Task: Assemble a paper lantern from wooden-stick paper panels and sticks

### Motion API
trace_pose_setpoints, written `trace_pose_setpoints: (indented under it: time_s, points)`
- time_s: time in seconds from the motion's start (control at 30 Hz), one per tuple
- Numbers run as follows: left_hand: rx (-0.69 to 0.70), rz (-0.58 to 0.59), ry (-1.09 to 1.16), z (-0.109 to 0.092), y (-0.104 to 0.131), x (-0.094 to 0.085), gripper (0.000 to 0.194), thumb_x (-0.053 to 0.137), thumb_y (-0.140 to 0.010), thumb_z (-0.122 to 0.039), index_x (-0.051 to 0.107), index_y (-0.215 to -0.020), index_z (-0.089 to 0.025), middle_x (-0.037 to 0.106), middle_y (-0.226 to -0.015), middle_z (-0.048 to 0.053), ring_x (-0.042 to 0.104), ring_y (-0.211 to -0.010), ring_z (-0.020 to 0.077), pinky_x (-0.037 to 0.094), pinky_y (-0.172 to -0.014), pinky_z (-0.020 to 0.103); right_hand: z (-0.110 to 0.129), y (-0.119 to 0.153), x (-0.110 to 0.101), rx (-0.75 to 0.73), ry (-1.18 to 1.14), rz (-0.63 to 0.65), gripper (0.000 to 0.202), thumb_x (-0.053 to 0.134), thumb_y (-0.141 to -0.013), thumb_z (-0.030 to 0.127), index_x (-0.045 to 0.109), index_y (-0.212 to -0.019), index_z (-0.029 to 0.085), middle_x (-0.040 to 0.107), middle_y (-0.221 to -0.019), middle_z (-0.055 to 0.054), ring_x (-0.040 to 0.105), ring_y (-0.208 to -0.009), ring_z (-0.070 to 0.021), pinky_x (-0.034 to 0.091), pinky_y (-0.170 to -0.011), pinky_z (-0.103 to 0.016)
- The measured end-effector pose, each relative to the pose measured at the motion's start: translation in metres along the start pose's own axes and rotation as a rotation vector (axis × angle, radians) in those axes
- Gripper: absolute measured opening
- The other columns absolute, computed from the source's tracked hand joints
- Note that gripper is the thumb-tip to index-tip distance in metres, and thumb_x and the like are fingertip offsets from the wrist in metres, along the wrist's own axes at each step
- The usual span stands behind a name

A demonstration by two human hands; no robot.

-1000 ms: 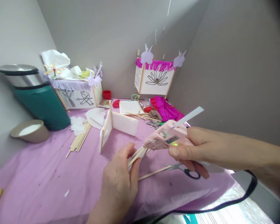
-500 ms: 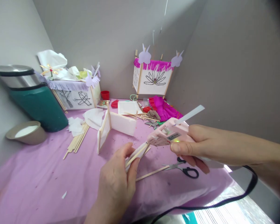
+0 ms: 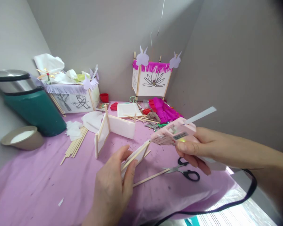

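Observation:
Pinched in my left hand [image 3: 115, 182] is a small white panel [image 3: 138, 154] edged with thin wooden sticks, held tilted above the cloth. My right hand [image 3: 195, 149] grips a pink glue gun [image 3: 174, 133], its small light lit and a glue stick [image 3: 202, 114] poking out of the back. The gun's nozzle is at the panel's upper right corner; whether it touches I cannot tell. Below lie scissors [image 3: 187, 171] with black handles and a loose wooden stick [image 3: 152, 177]. Two joined panels [image 3: 120, 125] stand upright at an angle behind my left hand.
Wooden sticks [image 3: 76, 144] lie at left near a bowl [image 3: 25, 142] and a green tumbler [image 3: 37, 110]. Two decorated paper lanterns, one with lilac fringe [image 3: 77, 102] and one with magenta fringe [image 3: 153, 81], stand at the back. A black cord [image 3: 217, 208] runs along the front edge.
The glue gun has drawn slightly right, away from the panel's stick. My left hand and the panel have shifted a little left, along with the whole view.

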State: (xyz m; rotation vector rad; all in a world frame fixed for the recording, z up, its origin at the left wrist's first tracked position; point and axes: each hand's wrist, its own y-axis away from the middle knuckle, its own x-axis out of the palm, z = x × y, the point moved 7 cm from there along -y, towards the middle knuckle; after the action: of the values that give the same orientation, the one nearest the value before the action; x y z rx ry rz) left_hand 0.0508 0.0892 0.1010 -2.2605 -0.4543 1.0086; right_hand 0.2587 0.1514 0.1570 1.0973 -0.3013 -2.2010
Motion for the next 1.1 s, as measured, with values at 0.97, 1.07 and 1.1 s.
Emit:
trace_pose_setpoints:
  time_s: [0.97, 1.07, 1.1]
  points:
    - [-0.073, -0.042, 0.085, -0.002, -0.002, -0.002, 0.036, 0.06, -0.083, -0.021, 0.053, -0.119, -0.02, 0.072, -0.094, 0.004, 0.069, -0.08, 0.0172, 0.056, -0.075, 0.031, 0.016, -0.019, 0.015, -0.043, -0.067, 0.087, 0.06, 0.04, -0.083, 0.069, 0.066, -0.086, 0.015, 0.061, -0.056, 0.0, 0.055, -0.051, -0.0114, 0.041, -0.059, -0.024]
    - [-0.079, -0.056, 0.107, -0.003, -0.001, -0.001, 0.036, 0.059, -0.083, -0.019, 0.052, -0.119, -0.019, 0.071, -0.093, 0.004, 0.069, -0.079, 0.0168, 0.056, -0.076, 0.031, 0.019, -0.016, 0.014, -0.007, -0.037, 0.1, 0.061, 0.041, -0.081, 0.071, 0.065, -0.088, 0.015, 0.061, -0.058, 0.0, 0.054, -0.051, -0.0114, 0.041, -0.058, -0.024]
    - [-0.082, -0.06, 0.112, -0.003, -0.001, 0.0, 0.036, 0.059, -0.083, -0.019, 0.051, -0.118, -0.019, 0.071, -0.093, 0.004, 0.068, -0.079, 0.0166, 0.056, -0.076, 0.031, 0.02, -0.016, 0.014, -0.002, -0.029, 0.104, 0.061, 0.041, -0.081, 0.071, 0.065, -0.087, 0.015, 0.06, -0.057, 0.0, 0.054, -0.052, -0.0114, 0.041, -0.058, -0.024]
